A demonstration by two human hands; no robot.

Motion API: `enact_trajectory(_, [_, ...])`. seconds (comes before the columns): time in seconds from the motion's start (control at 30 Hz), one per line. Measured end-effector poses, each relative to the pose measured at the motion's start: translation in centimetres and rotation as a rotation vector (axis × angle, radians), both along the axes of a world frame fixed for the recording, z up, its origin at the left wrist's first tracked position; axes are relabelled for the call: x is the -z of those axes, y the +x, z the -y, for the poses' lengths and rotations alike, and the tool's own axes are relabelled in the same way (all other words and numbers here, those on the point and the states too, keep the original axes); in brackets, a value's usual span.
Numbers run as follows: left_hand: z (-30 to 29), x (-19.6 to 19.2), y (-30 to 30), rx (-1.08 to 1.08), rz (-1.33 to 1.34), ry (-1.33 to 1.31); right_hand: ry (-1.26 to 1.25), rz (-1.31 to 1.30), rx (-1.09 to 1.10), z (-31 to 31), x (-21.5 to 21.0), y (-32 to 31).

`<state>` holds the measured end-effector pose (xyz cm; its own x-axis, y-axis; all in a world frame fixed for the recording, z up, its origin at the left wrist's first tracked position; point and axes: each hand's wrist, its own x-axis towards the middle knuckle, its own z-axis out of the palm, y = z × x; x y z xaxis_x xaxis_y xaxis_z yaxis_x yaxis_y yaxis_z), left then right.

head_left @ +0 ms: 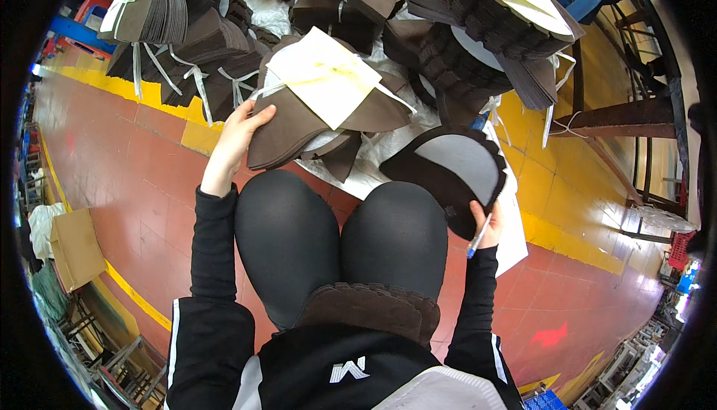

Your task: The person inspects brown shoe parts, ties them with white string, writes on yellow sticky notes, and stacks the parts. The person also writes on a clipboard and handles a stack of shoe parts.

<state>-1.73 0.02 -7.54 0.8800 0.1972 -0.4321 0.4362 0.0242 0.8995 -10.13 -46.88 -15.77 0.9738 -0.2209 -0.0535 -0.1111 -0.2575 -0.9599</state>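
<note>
Lying on the lap, nearer than the tied brown bundle (287, 122), are scalloped brown pieces (373, 309); nearer still, a white emblem (349, 370) marks the black jacket (299, 354). To the bundle's right, the right hand (489, 227) pinches a dark curved piece (455, 167) with a grey panel and also holds a pen (478, 240). At the bundle's left edge, the left hand (237, 137) grips with thumb on top, other fingers partly hidden. The step appears to be handling that loose piece alongside the bundle; the next move would call for keeping the layers together and the pen tip off them. Atop the bundle lies a cream sheet (328, 74) with a yellowish streak, no writing legible. Beyond the bundle, more tied stacks (470, 59) carry papers, likewise unreadable.
</note>
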Motion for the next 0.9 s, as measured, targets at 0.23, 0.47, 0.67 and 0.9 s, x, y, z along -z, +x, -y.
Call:
enact_trajectory(0.23, [-2.0, 1.4, -1.1, -0.054, -0.075, -0.091, 0.324, -0.027, 0.061, 2.2, -0.3, -0.8])
enact_trajectory(0.47, [-1.9, 0.8, -1.4, -0.027, -0.108, -0.063, 0.270, -0.473, 0.051, -0.1, 6.0, -1.2])
enact_trajectory(0.67, [-1.3, -1.5, -2.8, 0.014, 0.173, 0.445, 0.469, -0.339, 0.038, 0.2, 5.2, -2.0])
enact_trajectory(0.9, [5.2, -9.2, -1.7, 0.356, 0.286, 0.082, 0.386, -0.070, -0.015, 3.9, 1.6, -3.6])
